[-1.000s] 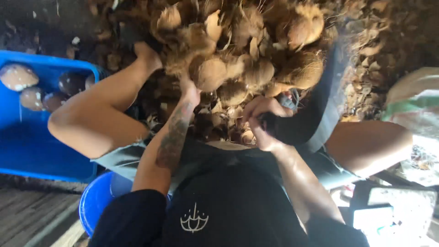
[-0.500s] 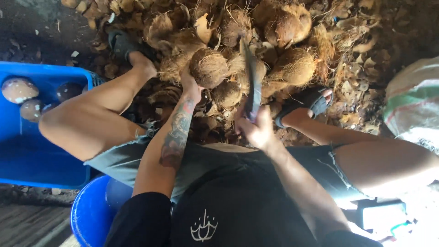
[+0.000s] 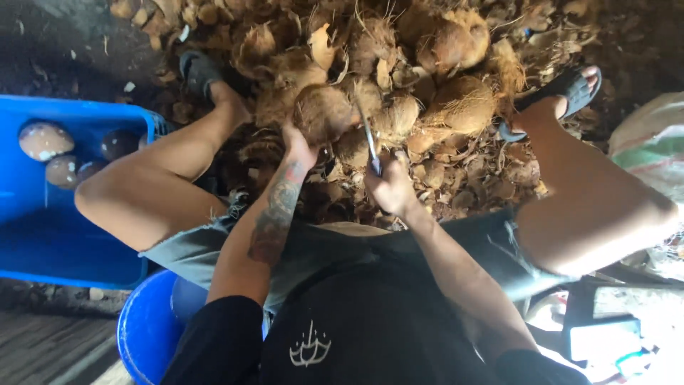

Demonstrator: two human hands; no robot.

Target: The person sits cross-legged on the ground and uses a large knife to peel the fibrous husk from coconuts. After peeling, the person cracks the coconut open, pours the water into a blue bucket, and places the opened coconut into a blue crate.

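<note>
I sit with my knees apart over a heap of brown coconuts and husk pieces (image 3: 427, 64). My left hand (image 3: 299, 139) grips a fibrous brown coconut (image 3: 322, 113) from below, holding it up in front of me. My right hand (image 3: 390, 189) is closed on the handle of a big knife (image 3: 368, 139), whose blade points away from me and lies against the right side of that coconut. My sandalled feet rest at either side of the heap.
A blue crate (image 3: 64, 235) at my left holds several peeled coconuts (image 3: 44, 139). A blue bucket (image 3: 146, 331) stands under my left leg. A sack (image 3: 652, 150) lies at the right, loose husks cover the ground ahead.
The knife has come down from a raised, swinging position onto the coconut's right side. My left hand keeps hold of the coconut. My right foot has stretched further out.
</note>
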